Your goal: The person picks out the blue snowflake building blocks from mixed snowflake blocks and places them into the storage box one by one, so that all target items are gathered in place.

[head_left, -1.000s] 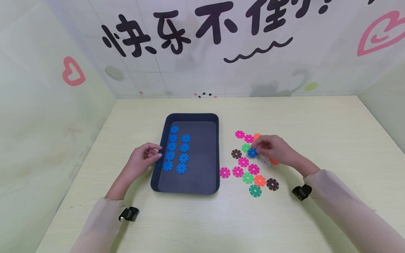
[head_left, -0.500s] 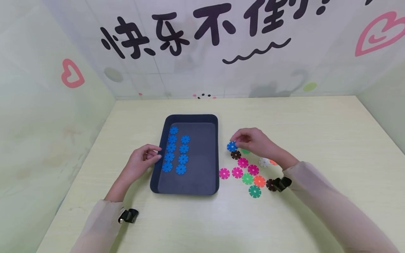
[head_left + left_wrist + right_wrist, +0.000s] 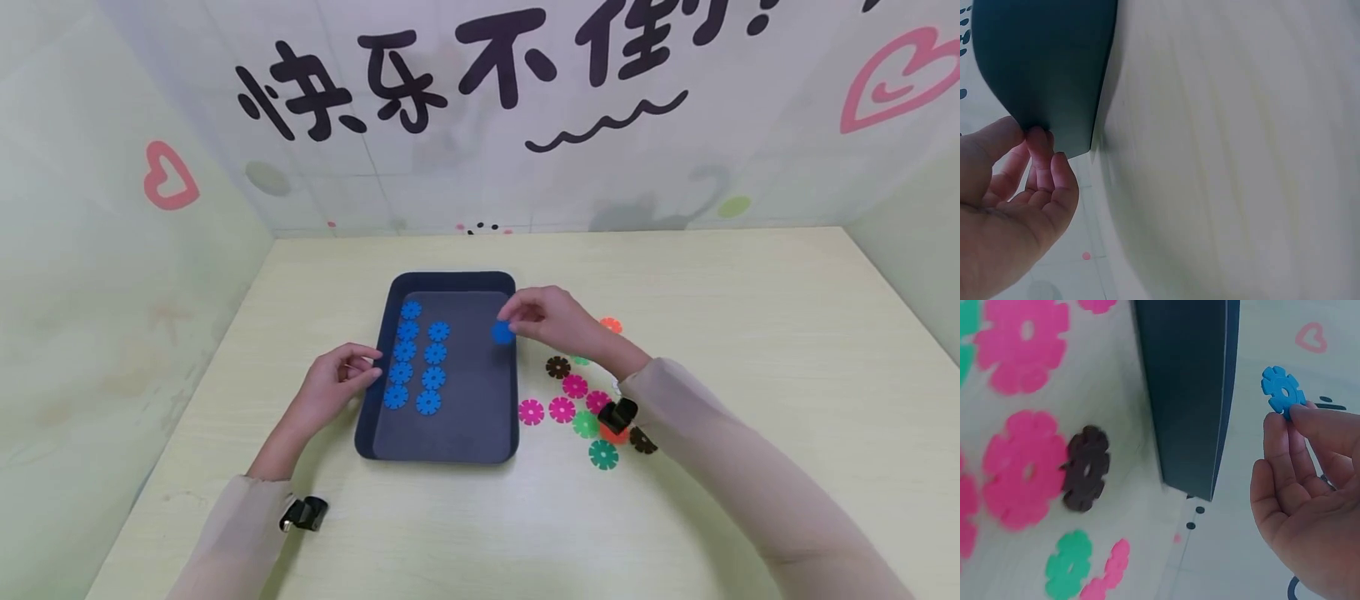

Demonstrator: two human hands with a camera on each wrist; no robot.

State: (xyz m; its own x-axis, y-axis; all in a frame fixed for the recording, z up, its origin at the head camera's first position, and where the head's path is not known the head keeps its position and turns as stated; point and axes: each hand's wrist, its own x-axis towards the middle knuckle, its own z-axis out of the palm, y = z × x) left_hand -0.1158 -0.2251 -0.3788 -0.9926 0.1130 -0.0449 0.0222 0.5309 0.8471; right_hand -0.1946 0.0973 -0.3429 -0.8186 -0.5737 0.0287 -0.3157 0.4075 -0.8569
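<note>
My right hand [image 3: 551, 317] pinches a blue notched plastic disc [image 3: 1283, 390] between thumb and fingertips. In the head view this disc is above the right side of the dark tray [image 3: 480, 433], blurred and apart from the tray floor. My left hand [image 3: 337, 379] is at the tray's left side; its thumb and a curled finger grip the edge of the wall [image 3: 1054, 75]. Inside the tray, blue discs lie flat in two columns, a longer one [image 3: 405, 351] along the left wall and a shorter one [image 3: 435, 354] beside it.
Right of the tray lie several loose discs: pink [image 3: 562, 409], dark brown [image 3: 558, 367], green [image 3: 586, 424], teal [image 3: 603, 454] and orange [image 3: 611, 325]. My right forearm covers some of them. A printed wall [image 3: 450, 183] borders the back of the table [image 3: 712, 292].
My right hand has carried the blue disc left from the loose pile, over the tray's right wall. My left hand has stayed at the tray's left side.
</note>
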